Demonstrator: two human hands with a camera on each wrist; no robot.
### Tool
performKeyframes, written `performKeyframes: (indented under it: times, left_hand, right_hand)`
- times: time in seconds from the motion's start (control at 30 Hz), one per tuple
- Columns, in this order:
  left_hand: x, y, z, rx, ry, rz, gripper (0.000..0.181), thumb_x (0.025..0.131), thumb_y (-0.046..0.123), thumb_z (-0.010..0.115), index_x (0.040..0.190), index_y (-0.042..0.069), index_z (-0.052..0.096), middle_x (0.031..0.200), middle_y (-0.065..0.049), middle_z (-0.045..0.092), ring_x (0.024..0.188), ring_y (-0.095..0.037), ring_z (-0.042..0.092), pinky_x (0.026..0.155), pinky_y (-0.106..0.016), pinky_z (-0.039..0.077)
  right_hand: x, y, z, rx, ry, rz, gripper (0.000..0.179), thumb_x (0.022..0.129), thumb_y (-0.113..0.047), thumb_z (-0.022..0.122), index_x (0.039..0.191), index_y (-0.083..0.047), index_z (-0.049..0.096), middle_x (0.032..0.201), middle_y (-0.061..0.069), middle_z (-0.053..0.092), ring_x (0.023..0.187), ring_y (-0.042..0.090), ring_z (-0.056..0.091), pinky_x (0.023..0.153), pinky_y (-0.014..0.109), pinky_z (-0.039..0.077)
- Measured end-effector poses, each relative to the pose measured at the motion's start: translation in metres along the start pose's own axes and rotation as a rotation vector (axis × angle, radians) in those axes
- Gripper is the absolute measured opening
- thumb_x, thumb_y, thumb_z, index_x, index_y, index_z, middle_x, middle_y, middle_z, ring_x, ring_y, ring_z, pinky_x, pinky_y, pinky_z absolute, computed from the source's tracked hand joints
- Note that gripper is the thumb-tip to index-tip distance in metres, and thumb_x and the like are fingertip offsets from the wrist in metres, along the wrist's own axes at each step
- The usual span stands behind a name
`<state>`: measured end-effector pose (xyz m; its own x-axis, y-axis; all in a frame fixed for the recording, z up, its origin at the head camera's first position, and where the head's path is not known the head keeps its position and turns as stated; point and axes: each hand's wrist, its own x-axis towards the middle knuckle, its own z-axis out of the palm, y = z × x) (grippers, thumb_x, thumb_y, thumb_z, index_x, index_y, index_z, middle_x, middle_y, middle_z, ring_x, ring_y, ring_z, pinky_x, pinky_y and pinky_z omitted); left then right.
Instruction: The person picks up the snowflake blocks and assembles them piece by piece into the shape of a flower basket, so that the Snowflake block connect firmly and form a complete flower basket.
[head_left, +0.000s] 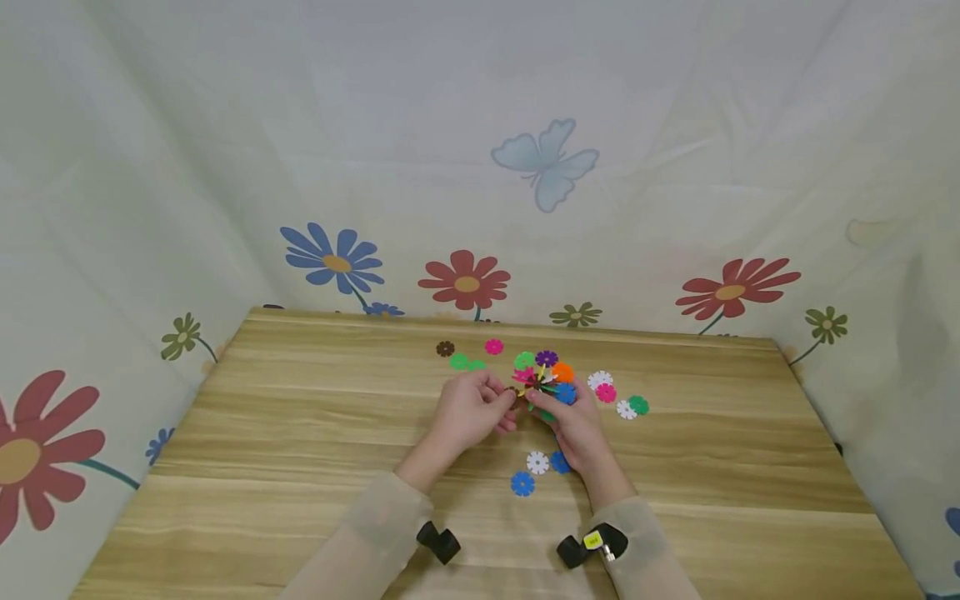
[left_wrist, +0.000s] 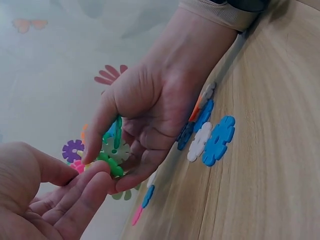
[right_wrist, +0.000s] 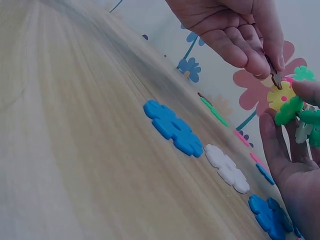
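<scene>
My right hand [head_left: 581, 429] holds a cluster of interlocked notched plastic discs, in yellow, green, pink, white, purple and other colours, above the table. In the right wrist view a yellow disc [right_wrist: 281, 96] and a green disc [right_wrist: 289, 111] stick out on the side facing my left hand. Between thumb and finger, my left hand [head_left: 467, 408] pinches a dark brown notched disc [right_wrist: 276, 79], its edge right at the yellow one. Much of the cluster is hidden behind my fingers in the left wrist view, where a purple disc [left_wrist: 73, 150] shows beyond them.
Loose discs lie on the wooden table [head_left: 315, 433]: a blue one [head_left: 522, 483] and a white one [head_left: 537, 462] in front of my hands, a brown one [head_left: 446, 348] and a pink one [head_left: 493, 347] behind, several more at right. A flower-printed curtain [head_left: 420, 167] surrounds the table.
</scene>
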<state>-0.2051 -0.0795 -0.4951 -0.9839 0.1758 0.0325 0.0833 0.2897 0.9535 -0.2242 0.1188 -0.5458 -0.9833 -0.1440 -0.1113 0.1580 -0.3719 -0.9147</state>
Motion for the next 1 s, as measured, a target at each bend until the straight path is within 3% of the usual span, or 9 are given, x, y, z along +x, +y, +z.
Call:
performKeyframes:
  times: [0.3, 0.6, 0.87, 1.0]
  left_hand:
    - [-0.0002, 0.0017, -0.0064, -0.042, 0.038, 0.016, 0.012, 0.105, 0.008, 0.071, 0.097, 0.0, 0.067, 0.072, -0.007, 0.076, 0.062, -0.024, 0.077, 0.065, -0.053, 0.067]
    - [0.0022, -0.0002, -0.0058, 0.041, 0.064, 0.042, 0.009, 0.104, 0.01, 0.074, 0.099, 0.003, 0.071, 0.07, -0.002, 0.074, 0.063, -0.029, 0.077, 0.055, -0.033, 0.063]
    - [0.0009, 0.0026, -0.0052, 0.057, 0.113, 0.064, 0.009, 0.103, 0.01, 0.075, 0.096, 0.004, 0.073, 0.069, 0.0, 0.073, 0.06, -0.031, 0.075, 0.05, -0.03, 0.058]
    - [-0.0001, 0.0047, -0.0061, 0.067, 0.133, 0.083, 0.009, 0.102, 0.01, 0.076, 0.094, 0.006, 0.074, 0.069, -0.001, 0.072, 0.058, -0.026, 0.072, 0.047, -0.026, 0.054]
  right_hand:
    - [0.0008, 0.0011, 0.0004, -0.019, 0.0, 0.0, 0.051, 0.099, -0.001, 0.077, 0.145, 0.002, 0.053, 0.12, 0.008, 0.071, 0.103, 0.02, 0.073, 0.099, 0.038, 0.062]
    - [-0.001, -0.0011, 0.0024, -0.011, -0.031, 0.019, 0.044, 0.102, -0.008, 0.075, 0.141, -0.001, 0.055, 0.12, 0.005, 0.07, 0.101, 0.017, 0.068, 0.097, 0.036, 0.062]
    - [-0.0026, -0.0026, 0.0026, -0.051, -0.013, 0.034, 0.049, 0.104, -0.013, 0.075, 0.148, -0.004, 0.054, 0.135, 0.011, 0.067, 0.111, 0.018, 0.067, 0.099, 0.036, 0.06]
    - [-0.0021, -0.0022, 0.002, -0.069, -0.026, 0.029, 0.051, 0.104, -0.013, 0.075, 0.15, -0.004, 0.054, 0.143, 0.018, 0.064, 0.117, 0.022, 0.067, 0.1, 0.038, 0.06]
